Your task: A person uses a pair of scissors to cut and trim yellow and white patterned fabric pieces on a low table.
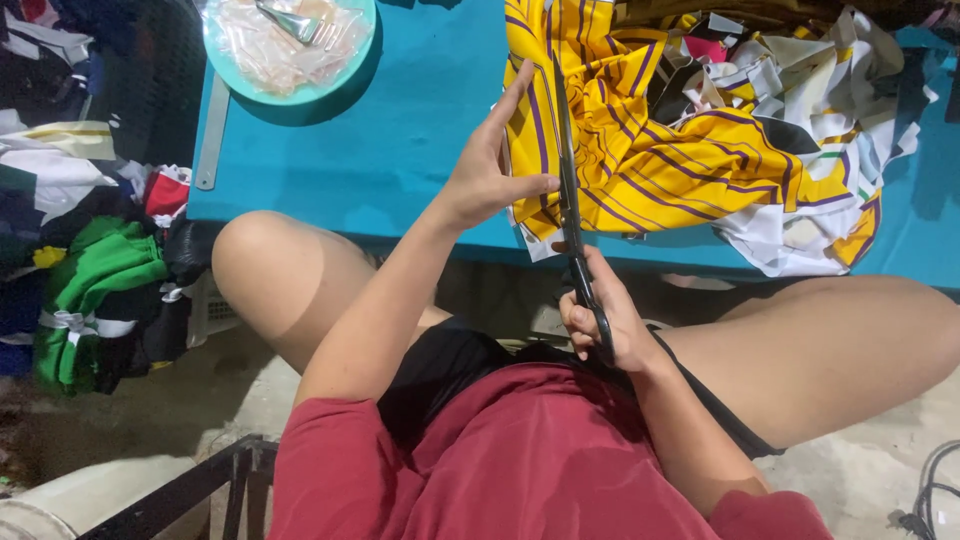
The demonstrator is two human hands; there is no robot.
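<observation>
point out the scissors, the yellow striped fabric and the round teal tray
scissors [566, 170]: head view, on the long dark blades over the cloth.
yellow striped fabric [650, 150]: head view, on the middle of the folded cloth.
round teal tray [300, 97]: head view, on its lower rim.

A teal tabletop [400, 130] fills the upper middle; at its far left corner sits a round light-green tray [222, 55] heaped with clear plastic bags [275, 45], a folded silvery packet [285, 20] lying on top; a grey flat ruler [212, 130] hangs at the left edge of the tabletop; on the right lies a pile of white, black and yellow fabric scraps [830, 130]; left of the tabletop, on the floor, a heap of clothing [85, 260] shows green, white, red and dark pieces; the concrete floor [860, 470] carries dark cables [930, 490] at lower right; a black metal frame [215, 480] stands lower left.
</observation>
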